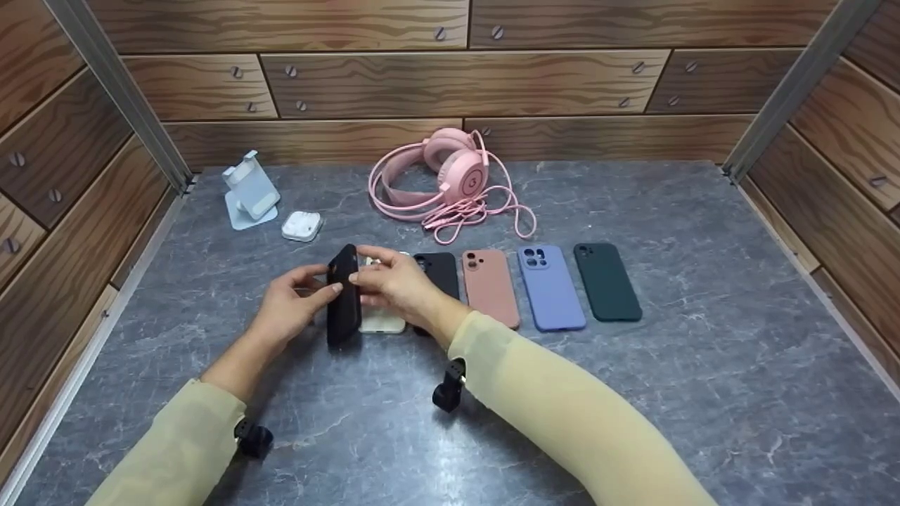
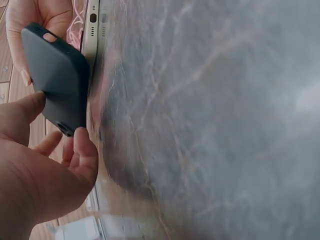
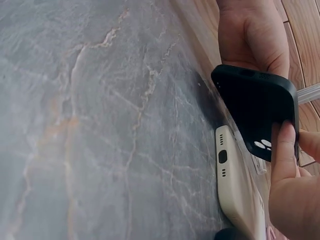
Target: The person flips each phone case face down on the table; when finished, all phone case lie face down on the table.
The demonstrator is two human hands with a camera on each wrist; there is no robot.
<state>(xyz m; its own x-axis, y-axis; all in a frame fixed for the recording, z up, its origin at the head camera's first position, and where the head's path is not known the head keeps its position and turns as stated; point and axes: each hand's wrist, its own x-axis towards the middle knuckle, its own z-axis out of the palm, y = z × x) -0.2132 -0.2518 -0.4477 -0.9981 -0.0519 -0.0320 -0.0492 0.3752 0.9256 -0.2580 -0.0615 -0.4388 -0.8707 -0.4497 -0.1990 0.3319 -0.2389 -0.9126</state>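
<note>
A black phone case (image 1: pixel 344 309) stands on edge between the two hands at the left end of a row of cases. My left hand (image 1: pixel 287 303) holds it, thumb on the outer back, fingers at the camera end, as the left wrist view shows. From the other side my right hand (image 1: pixel 402 282) pinches its upper part, with fingertips inside the hollow near the camera holes (image 3: pixel 263 145). The case's inside (image 3: pixel 255 102) looks bare. Just right of it lies a cream phone case (image 1: pixel 383 323), partly covered by the right hand.
Rightward lie a second black case (image 1: pixel 443 270), a pink case (image 1: pixel 491 292), a blue-violet case (image 1: pixel 553 295) and a dark green case (image 1: pixel 609 288). Behind are pink headphones (image 1: pixel 465 176), a small white box (image 1: pixel 302 225) and a light blue phone stand (image 1: pixel 254 190). Wood-patterned walls (image 1: pixel 464 84) enclose the table.
</note>
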